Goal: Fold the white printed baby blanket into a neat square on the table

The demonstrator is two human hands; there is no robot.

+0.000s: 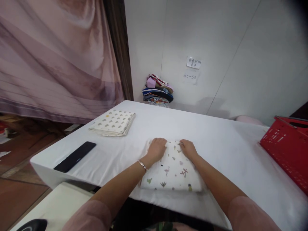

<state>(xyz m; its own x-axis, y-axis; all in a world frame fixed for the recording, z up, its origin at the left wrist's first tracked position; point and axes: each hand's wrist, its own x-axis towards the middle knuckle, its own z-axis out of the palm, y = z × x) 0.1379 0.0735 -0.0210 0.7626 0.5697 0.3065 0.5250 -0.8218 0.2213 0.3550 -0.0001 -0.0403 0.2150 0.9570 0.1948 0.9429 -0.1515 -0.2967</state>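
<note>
A folded white cloth [173, 171] printed with small flamingos and plants lies near the front edge of the white table [216, 138]. My left hand [157, 149] rests on its far left corner, fingers curled down over the edge. My right hand [188, 149] presses on the far right part of the same cloth, fingers bent onto the fabric. A thin bracelet [142, 165] circles my left wrist. A second folded cloth [113, 122], white with grey and yellow dots, lies at the table's far left, apart from both hands.
A black phone [75, 156] lies near the table's left edge. A red plastic crate [287, 150] stands at the right. A stack of folded clothes [158, 89] sits at the back against the white wall. A pink curtain [55, 54] hangs at left.
</note>
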